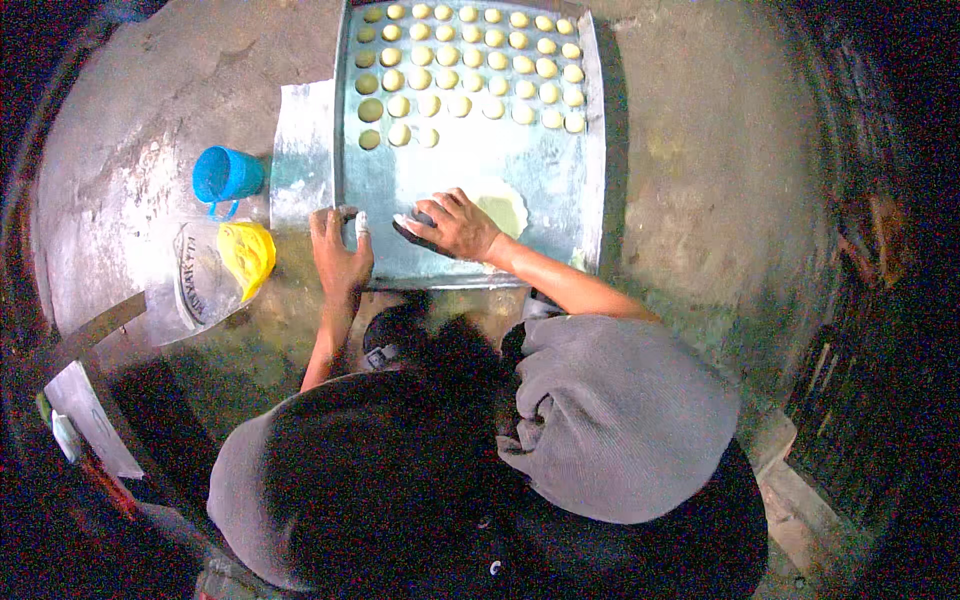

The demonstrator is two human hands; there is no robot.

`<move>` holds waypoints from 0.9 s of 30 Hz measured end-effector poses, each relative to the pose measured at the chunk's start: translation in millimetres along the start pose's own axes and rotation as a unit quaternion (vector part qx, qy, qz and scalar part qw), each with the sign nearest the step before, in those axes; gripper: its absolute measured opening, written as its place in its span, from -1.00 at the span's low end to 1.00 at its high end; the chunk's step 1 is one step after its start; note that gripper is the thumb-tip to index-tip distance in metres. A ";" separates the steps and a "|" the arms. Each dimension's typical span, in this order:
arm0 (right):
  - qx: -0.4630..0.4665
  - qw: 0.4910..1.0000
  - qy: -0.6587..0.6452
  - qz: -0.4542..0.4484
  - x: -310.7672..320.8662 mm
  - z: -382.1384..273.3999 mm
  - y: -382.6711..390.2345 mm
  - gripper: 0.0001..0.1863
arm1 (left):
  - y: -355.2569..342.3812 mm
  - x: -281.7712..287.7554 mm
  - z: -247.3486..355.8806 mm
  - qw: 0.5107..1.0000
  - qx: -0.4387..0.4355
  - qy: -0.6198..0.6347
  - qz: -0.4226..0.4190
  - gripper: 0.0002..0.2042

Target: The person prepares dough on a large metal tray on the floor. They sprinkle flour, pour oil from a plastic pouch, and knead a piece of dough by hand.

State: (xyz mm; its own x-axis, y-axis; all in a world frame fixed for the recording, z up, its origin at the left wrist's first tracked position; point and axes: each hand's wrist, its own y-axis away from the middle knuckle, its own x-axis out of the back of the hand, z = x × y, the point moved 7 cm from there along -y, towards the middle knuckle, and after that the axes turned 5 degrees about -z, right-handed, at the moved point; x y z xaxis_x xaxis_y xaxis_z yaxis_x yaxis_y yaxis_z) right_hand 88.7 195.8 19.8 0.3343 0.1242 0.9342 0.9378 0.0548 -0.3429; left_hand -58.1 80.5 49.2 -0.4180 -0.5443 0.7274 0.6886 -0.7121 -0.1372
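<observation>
A large metal tray (470,275) lies in front of me, with rows of small round pale dough pieces (471,59) across its far half. My left hand (341,258) straddles the tray's left rim, fingers on the outer side and a white-dusted thumb on the inner side. Over the near middle of the tray, my right hand (458,230) is curled, its thumb tip also white. Something dark shows under its fingers; I cannot make out what it is. A flat, pale sheet of dough (503,208) lies beside the right hand, partly covered by the wrist.
Left of the tray lies a whitish, powder-dusted sheet (303,155). A blue mug (228,174) stands beyond it, with a yellow plastic bag (246,256) nearer me. A clear printed bag (195,285) lies alongside on the worn concrete floor (700,150).
</observation>
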 end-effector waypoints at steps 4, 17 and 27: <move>-0.059 0.993 -0.099 0.016 9.4 23.4 -6.9 -0.56 | 2.0 4.3 -6.7 1.000 0.004 -0.001 0.023 -0.84; 0.026 1.000 0.003 -0.016 4.3 -17.9 20.3 -0.55 | -0.7 1.8 6.6 1.000 0.011 0.010 -0.003 -0.82; -0.191 0.961 -0.186 0.070 17.4 42.5 39.5 -0.64 | 3.8 2.0 -5.1 1.000 0.006 0.023 -0.004 -0.86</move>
State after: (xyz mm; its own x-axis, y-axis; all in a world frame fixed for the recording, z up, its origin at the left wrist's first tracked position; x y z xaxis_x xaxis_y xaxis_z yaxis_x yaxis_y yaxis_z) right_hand 127.6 242.2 18.3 0.4696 0.4542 0.7571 0.8760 -0.3469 -0.3352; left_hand -59.4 74.4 46.7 -0.4511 -0.5581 0.6965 0.6912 -0.7121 -0.1229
